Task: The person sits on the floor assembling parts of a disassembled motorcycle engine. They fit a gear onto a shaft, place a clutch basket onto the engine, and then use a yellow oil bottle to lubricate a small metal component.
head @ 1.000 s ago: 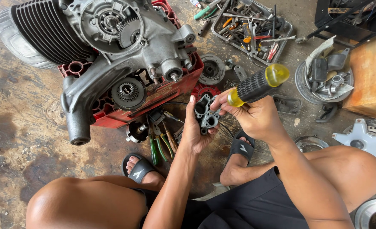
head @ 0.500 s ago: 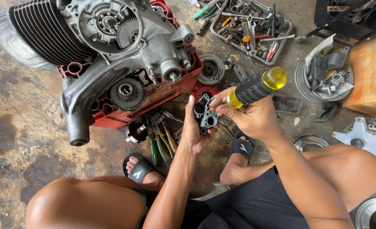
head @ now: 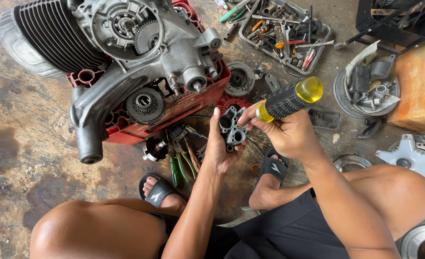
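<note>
1. The left hand (head: 220, 148) was cupped, palm up, with its fingers curled around a small dark metal casting (head: 232, 127) that had round openings. The part sat in the palm, just in front of the red crate (head: 174, 122).
2. The right hand (head: 284, 134) was closed around a screwdriver (head: 289, 100) with a black ribbed grip and a yellow translucent cap. The shaft end met the casting; the tip itself was hidden.
3. A grey engine case (head: 140, 57) with a finned cylinder lay on the red crate, beyond the hands.
4. A metal tray of tools (head: 289, 33) stood on the concrete floor, well behind the right hand.
5. Green-handled pliers (head: 175, 165) lay on the floor near the left wrist.
6. Both feet wore black sandals (head: 155, 192).
</note>
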